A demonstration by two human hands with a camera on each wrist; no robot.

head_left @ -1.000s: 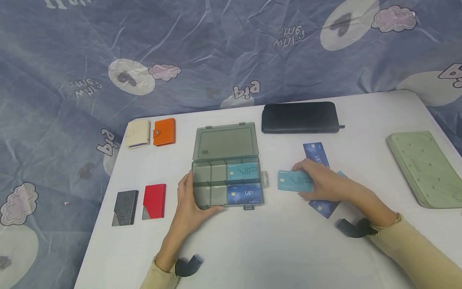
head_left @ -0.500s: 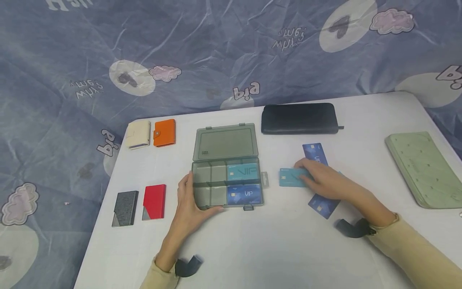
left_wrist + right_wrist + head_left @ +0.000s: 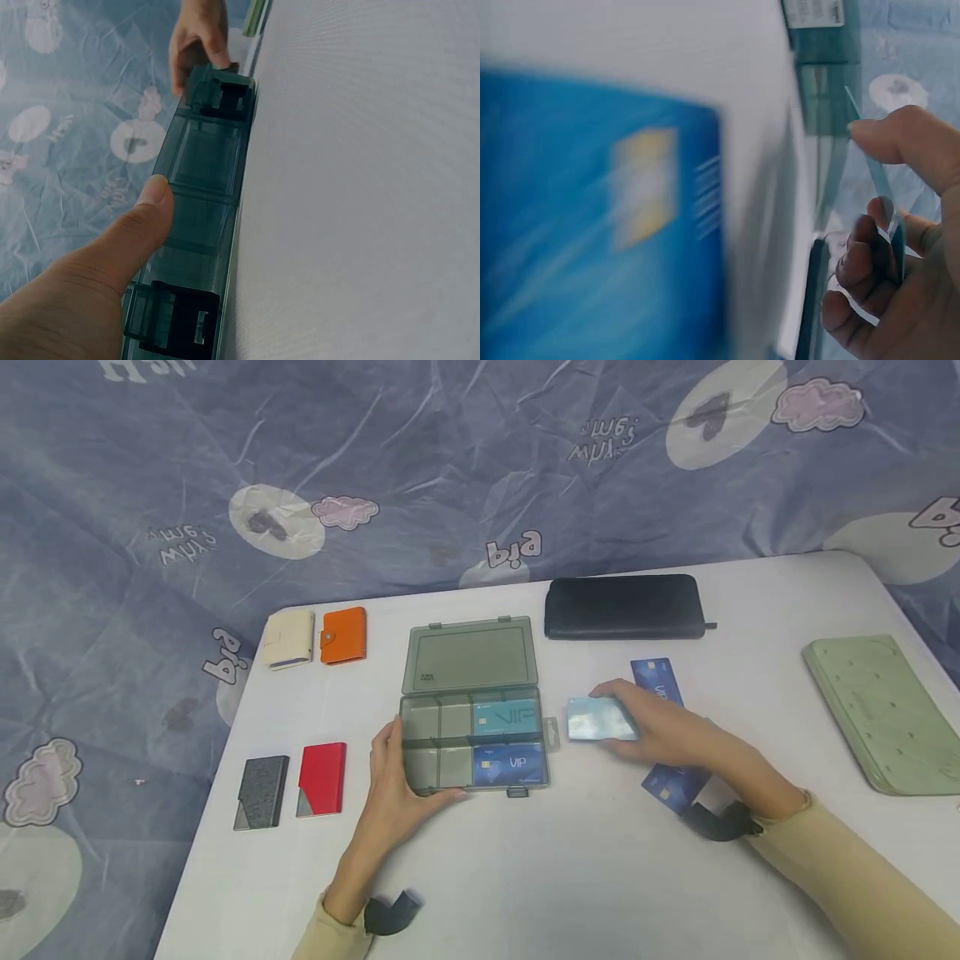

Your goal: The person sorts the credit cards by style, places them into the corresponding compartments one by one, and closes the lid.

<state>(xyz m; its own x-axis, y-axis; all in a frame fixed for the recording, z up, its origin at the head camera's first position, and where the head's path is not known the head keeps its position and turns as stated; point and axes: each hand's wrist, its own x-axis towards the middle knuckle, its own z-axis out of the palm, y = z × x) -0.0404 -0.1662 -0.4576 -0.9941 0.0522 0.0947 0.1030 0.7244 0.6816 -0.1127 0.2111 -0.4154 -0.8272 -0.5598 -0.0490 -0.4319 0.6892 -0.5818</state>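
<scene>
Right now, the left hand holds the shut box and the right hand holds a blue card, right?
Not quite: the box is open, its lid folded back, as the head view shows. The left hand does hold it, and the right hand holds a blue card.

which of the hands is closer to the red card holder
Left. The left hand holds the near-left corner of the green compartment box, just right of the red card holder; the right hand pinches a light-blue card right of the box.
</scene>
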